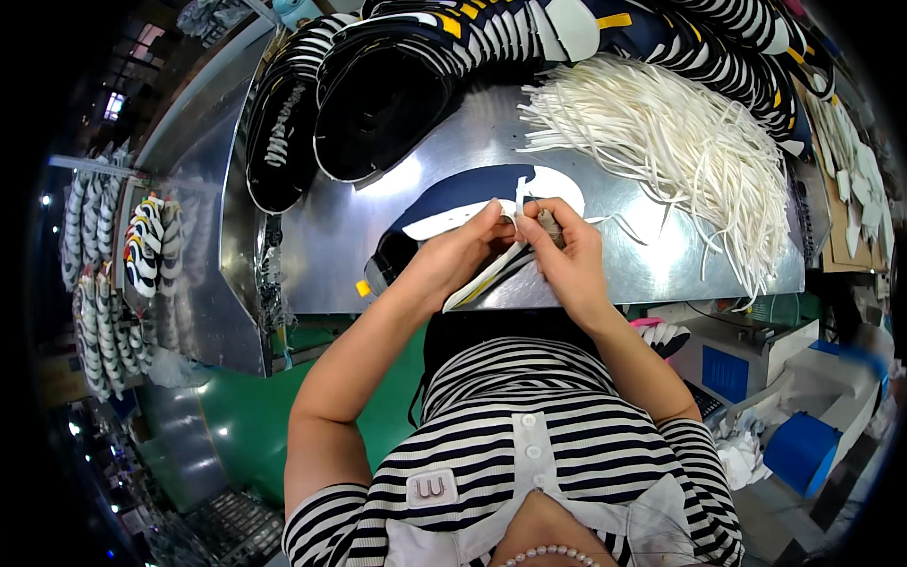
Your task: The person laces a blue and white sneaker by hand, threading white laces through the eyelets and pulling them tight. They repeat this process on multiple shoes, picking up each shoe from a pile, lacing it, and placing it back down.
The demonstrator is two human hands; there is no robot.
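Shiny metal tabletop [642,255] carried a navy-and-white shoe upper [472,203] at its near edge; left hand [453,255] and right hand [567,255] pinched its white strip [519,194] between closed fingertips.

A shoe factory workstation: a steel worktop [652,255], stacked shoe uppers [529,33] at twelve o'clock, white laces [680,142] at one o'clock, racks of shoe parts [142,246] at nine.

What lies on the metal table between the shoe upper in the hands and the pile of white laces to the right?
Mostly bare metal table; only a few stray strands trail from the white laces toward the shoe upper in the head view.
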